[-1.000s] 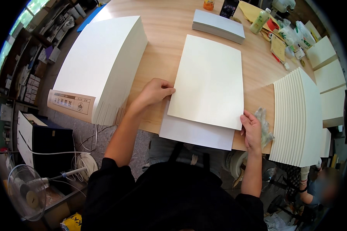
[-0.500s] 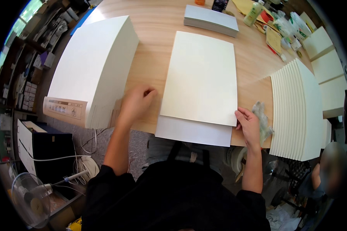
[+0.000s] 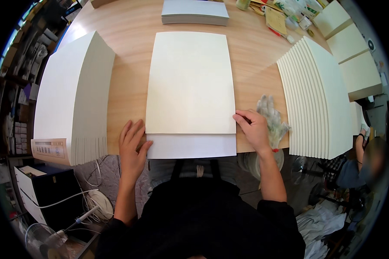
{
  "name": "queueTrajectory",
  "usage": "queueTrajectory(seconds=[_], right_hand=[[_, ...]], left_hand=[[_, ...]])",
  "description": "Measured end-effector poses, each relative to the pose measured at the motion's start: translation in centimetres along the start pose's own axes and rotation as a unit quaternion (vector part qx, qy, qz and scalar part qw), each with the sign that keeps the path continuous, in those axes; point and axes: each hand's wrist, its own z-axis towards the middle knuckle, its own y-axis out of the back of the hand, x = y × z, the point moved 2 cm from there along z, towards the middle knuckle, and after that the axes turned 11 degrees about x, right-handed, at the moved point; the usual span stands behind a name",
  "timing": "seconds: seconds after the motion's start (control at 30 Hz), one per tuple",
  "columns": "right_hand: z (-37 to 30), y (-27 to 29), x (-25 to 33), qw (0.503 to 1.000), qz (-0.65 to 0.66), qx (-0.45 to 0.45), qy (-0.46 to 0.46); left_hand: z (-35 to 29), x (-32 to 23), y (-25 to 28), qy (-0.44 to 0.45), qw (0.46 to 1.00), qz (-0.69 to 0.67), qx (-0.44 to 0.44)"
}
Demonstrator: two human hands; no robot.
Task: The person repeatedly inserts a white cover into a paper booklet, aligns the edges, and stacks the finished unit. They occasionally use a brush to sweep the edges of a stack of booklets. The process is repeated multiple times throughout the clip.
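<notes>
In front of me a large cream sheet (image 3: 190, 82) lies over a white sheet (image 3: 192, 146), whose near strip sticks out toward me past the table edge. My left hand (image 3: 133, 146) rests by the near left corner of the cream sheet, fingers stretched out and touching its side. At the right edge, my right hand (image 3: 253, 129) pinches the cream sheet between thumb and fingers. A pale work glove (image 3: 272, 116) lies beside that hand. How many layers are under the cream sheet I cannot tell.
A tall white paper stack (image 3: 58, 86) with a brown printed wrapper stands at left. Fanned cream booklets (image 3: 320, 103) stand at right. At the back sits a grey-white stack (image 3: 194, 13). A person (image 3: 354, 172) is at the far right; a fan (image 3: 43, 239) stands lower left.
My left hand has come down from above the table and opened against the sheet's left edge. The right hand keeps its place at the right edge. The whole view has shifted.
</notes>
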Motion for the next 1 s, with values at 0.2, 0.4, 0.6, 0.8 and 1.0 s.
queueTrajectory(seconds=[0.2, 0.4, 0.6, 0.8, 1.0], right_hand=[[0.0, -0.3, -0.1, 1.0, -0.006, -0.017, 0.009], [-0.1, -0.3, 0.2, 1.0, -0.008, -0.022, 0.011], [0.0, -0.4, 0.0, 0.999, 0.041, -0.02, -0.009], [0.0, -0.4, -0.5, 0.999, 0.039, -0.019, -0.012], [0.0, -0.5, -0.7, 0.999, 0.04, -0.022, -0.009]], left_hand=[[-0.1, 0.1, 0.0, -0.008, 1.0, 0.011, 0.006], [-0.1, 0.0, -0.1, -0.006, 1.0, 0.023, 0.004], [-0.3, 0.0, -0.1, -0.01, 1.0, 0.019, 0.0], [-0.3, 0.0, -0.1, -0.015, 1.0, 0.012, -0.001], [-0.2, 0.0, -0.1, -0.028, 0.999, 0.016, -0.003]])
